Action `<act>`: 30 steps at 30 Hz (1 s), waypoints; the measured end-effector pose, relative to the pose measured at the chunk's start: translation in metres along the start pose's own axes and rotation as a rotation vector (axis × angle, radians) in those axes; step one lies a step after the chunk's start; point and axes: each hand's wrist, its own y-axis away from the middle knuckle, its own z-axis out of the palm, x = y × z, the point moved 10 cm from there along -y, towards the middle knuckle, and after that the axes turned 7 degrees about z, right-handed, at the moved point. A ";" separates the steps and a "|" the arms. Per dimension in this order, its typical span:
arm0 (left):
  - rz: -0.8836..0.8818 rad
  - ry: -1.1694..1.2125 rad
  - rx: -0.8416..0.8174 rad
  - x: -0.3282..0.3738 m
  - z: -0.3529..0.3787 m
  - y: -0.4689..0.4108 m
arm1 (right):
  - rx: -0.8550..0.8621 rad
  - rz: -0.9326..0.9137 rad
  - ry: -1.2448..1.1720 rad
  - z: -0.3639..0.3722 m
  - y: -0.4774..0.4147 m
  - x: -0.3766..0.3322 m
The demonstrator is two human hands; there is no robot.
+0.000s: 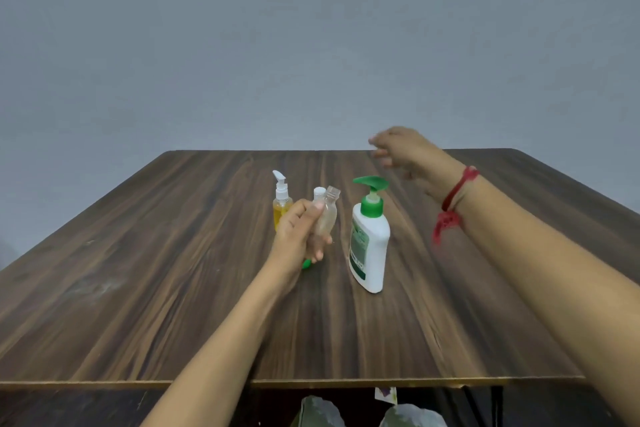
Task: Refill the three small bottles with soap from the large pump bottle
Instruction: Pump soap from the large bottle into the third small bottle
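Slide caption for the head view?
Left hand holds an uncapped clear small bottle beside the white pump bottle; right hand hovers above the table.

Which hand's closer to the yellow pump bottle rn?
Left. The left hand sits just in front of the yellow pump bottle, gripping a small clear bottle. The right hand is raised well to its right, past the large pump bottle.

Dark wood table (173,288): large white pump bottle (370,246), yellow pump bottle (281,211), white-capped bottle (319,191) upright.
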 end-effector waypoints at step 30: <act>-0.152 0.232 -0.103 -0.021 0.025 -0.021 | -0.423 0.097 0.568 0.065 0.015 0.013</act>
